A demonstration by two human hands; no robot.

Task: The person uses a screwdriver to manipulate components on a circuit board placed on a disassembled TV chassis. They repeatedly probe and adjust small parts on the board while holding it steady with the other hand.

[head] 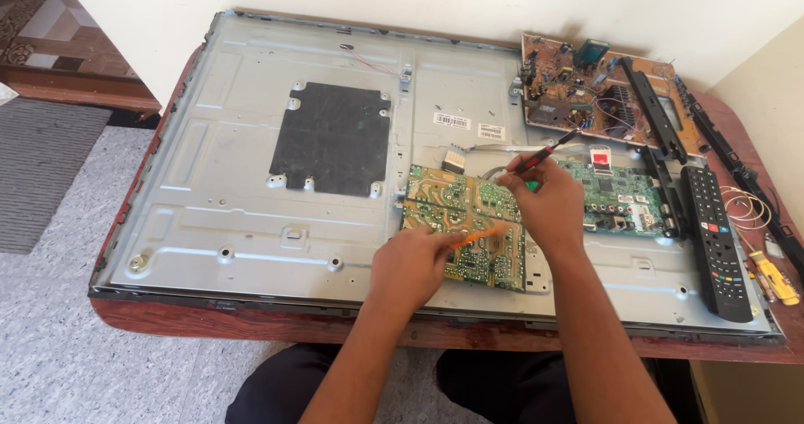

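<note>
Pinched in the right hand [548, 202]: a thin red-and-black probe [544, 152], slanting up and away over the boards. Closed in the left hand [414, 261]: a slim orange tool [479, 236], tip laid on the green circuit board [465, 223] near the middle of the metal back panel [226, 181]. Back cover already off, bare panel showing; green board lying solder side up, seemingly freed from its mounts, though hard to tell for certain. Still seated beside it: a second green board [615, 194]. Set apart at the far corner: a brown board [578, 81] crowded with parts and loose wires. Panel of dull grey stamped steel, ribbed and dimpled, with a matte black square pad [331, 135]. Long black remote [716, 236] and a yellow tool [775, 277] at the right edge, over a reddish wooden table [251, 323].
</note>
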